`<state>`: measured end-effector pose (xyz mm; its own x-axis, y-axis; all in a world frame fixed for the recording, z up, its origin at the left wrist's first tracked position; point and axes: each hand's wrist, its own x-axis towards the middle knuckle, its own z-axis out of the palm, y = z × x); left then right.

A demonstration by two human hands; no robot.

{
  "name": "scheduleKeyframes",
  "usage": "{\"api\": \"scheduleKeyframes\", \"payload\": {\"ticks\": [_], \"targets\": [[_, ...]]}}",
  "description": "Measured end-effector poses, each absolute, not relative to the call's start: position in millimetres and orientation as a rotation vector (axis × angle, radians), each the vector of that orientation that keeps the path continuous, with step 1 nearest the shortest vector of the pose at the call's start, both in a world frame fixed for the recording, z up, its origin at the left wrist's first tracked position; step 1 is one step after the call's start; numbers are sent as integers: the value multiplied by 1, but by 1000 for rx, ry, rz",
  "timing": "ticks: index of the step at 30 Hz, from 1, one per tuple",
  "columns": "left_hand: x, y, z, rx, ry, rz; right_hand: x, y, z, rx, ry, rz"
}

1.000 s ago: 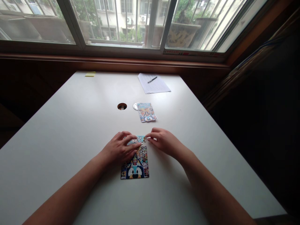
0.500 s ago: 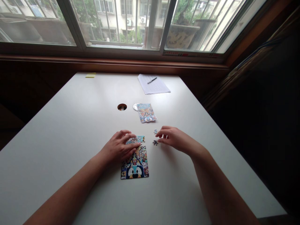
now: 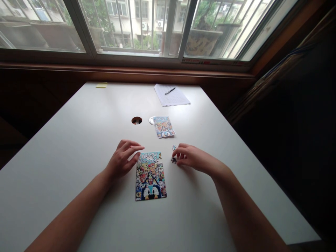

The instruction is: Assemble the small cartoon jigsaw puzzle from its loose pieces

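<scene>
A colourful cartoon jigsaw puzzle (image 3: 150,176) lies flat on the white table (image 3: 78,140) in front of me, with a notch open at its top right corner. My left hand (image 3: 123,161) hovers just left of the puzzle's upper edge, fingers spread and holding nothing. My right hand (image 3: 190,156) rests to the right of the puzzle, its fingertips pinched on a small loose puzzle piece (image 3: 173,160). A second loose piece (image 3: 173,147) lies just beyond that hand's fingers.
A small printed picture card (image 3: 164,126) lies further back beside a round silver disc (image 3: 152,120) and a cable hole (image 3: 136,120). At the far edge are a sheet of paper (image 3: 171,95) with a pen (image 3: 170,90) and a yellow sticky pad (image 3: 101,85). A window runs behind.
My left hand has lifted off the puzzle and drawn back to the left. My right hand left the puzzle's top right corner, moved right and closed its fingertips on a loose piece.
</scene>
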<state>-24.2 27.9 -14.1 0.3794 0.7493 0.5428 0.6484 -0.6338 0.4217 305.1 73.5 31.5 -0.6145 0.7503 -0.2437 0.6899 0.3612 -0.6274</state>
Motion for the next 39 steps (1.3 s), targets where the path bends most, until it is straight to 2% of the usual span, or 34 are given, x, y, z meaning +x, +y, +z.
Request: {"api": "scheduleKeyframes", "payload": {"ticks": [10,16,39], "targets": [[-26,30,-9,2315,1458,1125,325,84,25,-1472,-2375,764],[-27,30,-5,2003,1544,1134,318,86,13,-1397,-2397,711],[-28,31,-2,1931,1562,1093,305,93,-3,-1278,-2313,863]]}}
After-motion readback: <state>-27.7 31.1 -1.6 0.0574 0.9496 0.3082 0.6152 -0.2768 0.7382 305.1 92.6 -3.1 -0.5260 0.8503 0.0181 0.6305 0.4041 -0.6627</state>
